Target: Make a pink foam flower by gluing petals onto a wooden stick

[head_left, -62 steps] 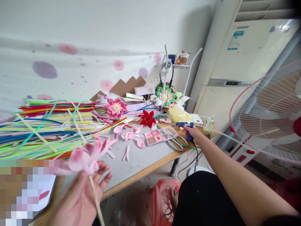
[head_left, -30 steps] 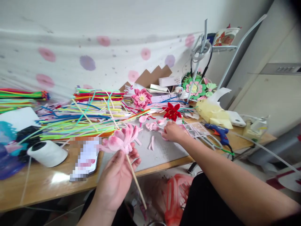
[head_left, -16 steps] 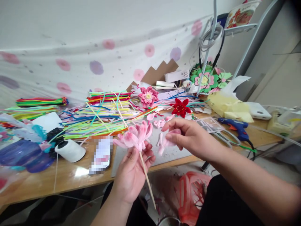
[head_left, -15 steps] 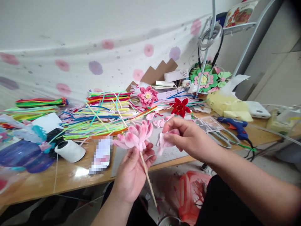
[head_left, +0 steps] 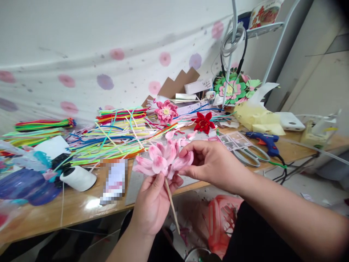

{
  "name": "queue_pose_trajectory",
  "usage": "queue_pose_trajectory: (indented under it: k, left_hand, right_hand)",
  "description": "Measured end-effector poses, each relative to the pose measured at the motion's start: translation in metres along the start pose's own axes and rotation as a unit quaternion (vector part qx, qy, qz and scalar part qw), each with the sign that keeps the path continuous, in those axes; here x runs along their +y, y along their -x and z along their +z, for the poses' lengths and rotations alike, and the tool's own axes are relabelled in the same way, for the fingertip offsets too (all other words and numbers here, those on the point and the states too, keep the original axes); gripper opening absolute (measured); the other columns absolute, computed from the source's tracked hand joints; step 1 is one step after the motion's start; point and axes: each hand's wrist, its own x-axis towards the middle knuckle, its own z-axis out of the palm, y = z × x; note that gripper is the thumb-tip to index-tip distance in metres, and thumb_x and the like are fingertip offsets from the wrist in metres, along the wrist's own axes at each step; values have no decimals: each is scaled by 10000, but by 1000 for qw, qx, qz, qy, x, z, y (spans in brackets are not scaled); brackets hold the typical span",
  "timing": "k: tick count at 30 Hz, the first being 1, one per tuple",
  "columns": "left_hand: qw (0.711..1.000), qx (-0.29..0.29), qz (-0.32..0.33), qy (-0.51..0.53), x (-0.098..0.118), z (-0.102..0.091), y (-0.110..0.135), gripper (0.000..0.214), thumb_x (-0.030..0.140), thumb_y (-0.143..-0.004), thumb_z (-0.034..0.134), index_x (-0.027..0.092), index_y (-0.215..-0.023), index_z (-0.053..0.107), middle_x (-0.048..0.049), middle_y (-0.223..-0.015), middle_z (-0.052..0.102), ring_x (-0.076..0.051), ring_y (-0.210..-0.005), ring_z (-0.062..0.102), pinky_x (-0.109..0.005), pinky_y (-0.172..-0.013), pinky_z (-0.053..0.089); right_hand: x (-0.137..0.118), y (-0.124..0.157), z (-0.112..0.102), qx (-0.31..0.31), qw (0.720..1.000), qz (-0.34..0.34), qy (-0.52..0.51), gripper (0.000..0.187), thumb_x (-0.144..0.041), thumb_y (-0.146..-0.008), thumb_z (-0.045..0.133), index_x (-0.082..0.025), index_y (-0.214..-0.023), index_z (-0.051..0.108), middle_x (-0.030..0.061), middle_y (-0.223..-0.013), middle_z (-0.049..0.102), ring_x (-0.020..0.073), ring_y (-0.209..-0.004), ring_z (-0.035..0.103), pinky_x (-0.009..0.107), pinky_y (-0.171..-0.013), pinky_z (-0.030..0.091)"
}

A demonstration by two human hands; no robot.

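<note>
Between thumb and fingers, my left hand (head_left: 154, 203) grips a pink fuzzy flower (head_left: 156, 160) at its base, where the petals meet a thin wooden stick (head_left: 171, 205) that slants down over the table's front edge. My right hand (head_left: 207, 162) pinches a pink petal (head_left: 184, 162) against the flower's right side. Whether that petal is fastened to the flower I cannot tell. Behind the flower, a few loose pink petals (head_left: 192, 134) lie on a grey mat (head_left: 133, 185).
Bundles of coloured pipe cleaners (head_left: 120, 127) fill the left and back of the table. A thread cone (head_left: 79, 178) lies front left. Scissors (head_left: 249, 158) and a blue glue gun (head_left: 265, 141) lie right. A red flower (head_left: 203, 123) sits behind; a red basket (head_left: 218, 225) stands below.
My right hand has moved left, bringing the petal from beside the flower to its right side. My left hand keeps its grip. The view has shifted slightly to the right.
</note>
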Motion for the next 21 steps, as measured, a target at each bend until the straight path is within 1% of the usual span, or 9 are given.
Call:
queue_pose_trajectory:
  k: [6, 8, 11, 13, 16, 17, 19, 20, 21]
  left_hand:
    - [999, -23, 21, -22, -3, 3, 0, 130, 230, -784, 643, 159, -889, 675, -60, -846, 674, -159, -717, 614, -310, -680, 523]
    - [999, -38, 35, -18, -3, 3, 0, 92, 197, -794, 629, 166, -865, 680, -53, -873, 659, -146, -729, 591, -284, -648, 504]
    - [997, -55, 55, -12, -2, 2, 2, 76, 143, -795, 618, 177, -812, 683, -25, -836, 623, -111, -678, 531, -257, -602, 464]
    - [996, -61, 57, -19, -1, 2, 4, 67, 146, -790, 625, 172, -800, 686, -15, -783, 600, -97, -632, 490, -255, -589, 447]
    - [996, -61, 59, -22, 0, 1, 5, 56, 166, -776, 648, 172, -816, 687, -12, -760, 586, -94, -619, 464, -252, -583, 434]
    - [996, -59, 61, -20, 0, 1, 4, 55, 165, -772, 653, 173, -814, 687, -10, -756, 581, -93, -620, 461, -249, -582, 432]
    - [996, -54, 68, -14, 1, 1, 4, 50, 159, -766, 658, 174, -802, 689, -8, -756, 577, -91, -620, 459, -248, -590, 434]
    - [996, -52, 72, -12, 2, 1, 4, 44, 164, -760, 664, 171, -793, 692, -11, -758, 581, -91, -618, 461, -251, -599, 439]
    - [996, -49, 75, -11, 2, 1, 4, 36, 175, -754, 672, 167, -781, 694, -15, -755, 586, -93, -618, 466, -257, -613, 446]
  right_hand:
    - [-2, 5, -1, 25, 993, -63, 93, 159, -243, -685, 744, -151, -736, 626, -29, -571, 598, 82, -506, 535, 169, -473, 402]
    - [-3, 7, 1, 29, 990, -81, 108, 158, -270, -704, 740, -154, -733, 636, -19, -580, 619, 87, -510, 552, 174, -483, 416]
    - [-1, 8, 4, 43, 989, -90, 108, 176, -307, -712, 736, -162, -752, 645, -7, -581, 640, 98, -504, 563, 188, -481, 423]
    - [1, 8, 8, 55, 992, -79, 81, 200, -335, -704, 739, -171, -766, 642, 0, -594, 649, 111, -512, 574, 204, -482, 429]
    - [7, 7, 14, 75, 996, -46, 14, 256, -372, -663, 760, -186, -782, 631, 5, -627, 647, 139, -558, 596, 241, -515, 461]
    - [8, 7, 16, 68, 997, -36, -25, 276, -376, -658, 762, -192, -815, 627, 4, -643, 646, 145, -570, 604, 256, -532, 476]
    - [12, 6, 20, 50, 991, -25, -124, 377, -356, -651, 768, -214, -956, 600, -12, -672, 639, 145, -579, 615, 277, -564, 501]
    - [14, 6, 23, 53, 983, -27, -174, 434, -335, -646, 773, -228, -1017, 574, -26, -678, 630, 137, -577, 614, 275, -570, 506]
    - [16, 6, 25, 63, 975, -29, -213, 452, -313, -646, 774, -239, -1036, 559, -40, -675, 615, 127, -573, 609, 265, -568, 506]
